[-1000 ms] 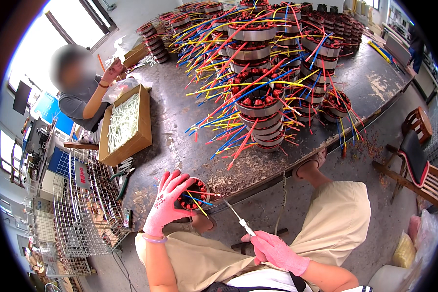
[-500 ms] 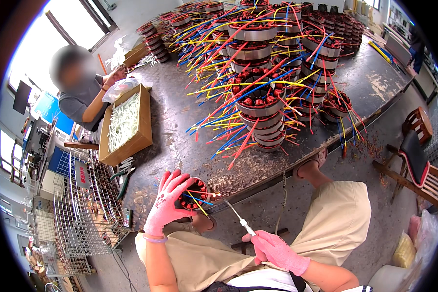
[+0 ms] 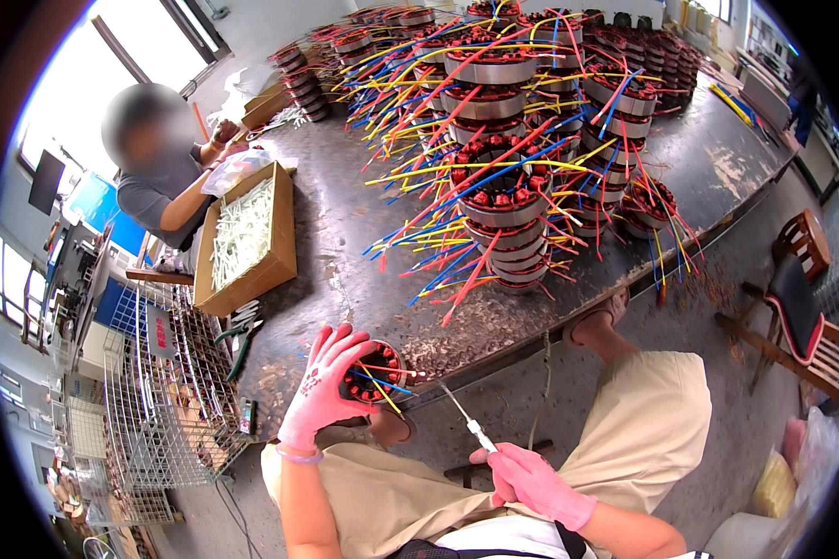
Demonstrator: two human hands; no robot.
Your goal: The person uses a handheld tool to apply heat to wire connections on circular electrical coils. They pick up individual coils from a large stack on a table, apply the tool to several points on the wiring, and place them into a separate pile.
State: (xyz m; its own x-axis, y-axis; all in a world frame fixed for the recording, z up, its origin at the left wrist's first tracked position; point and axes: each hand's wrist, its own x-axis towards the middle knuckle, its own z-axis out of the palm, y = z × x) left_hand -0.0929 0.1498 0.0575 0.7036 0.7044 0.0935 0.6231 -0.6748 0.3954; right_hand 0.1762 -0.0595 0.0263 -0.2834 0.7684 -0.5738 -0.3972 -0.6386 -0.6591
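2 pink-gloved hands do our work at the near edge. Our left hand (image 3: 322,396) has its fingers (image 3: 337,347) curled over the rim of a small stator (image 3: 375,373), grasping it where it rests on the near edge of the bench (image 3: 345,224). Our right hand (image 3: 531,480) is clenched around a thin needle tool (image 3: 466,421), its tip reaching left to the stator's red windings. Farther off, stacked stators (image 3: 508,210) bristle with red, blue and yellow wire leads. At far left sits a cardboard box (image 3: 247,242) of white strips, beside another person's arm (image 3: 191,191).
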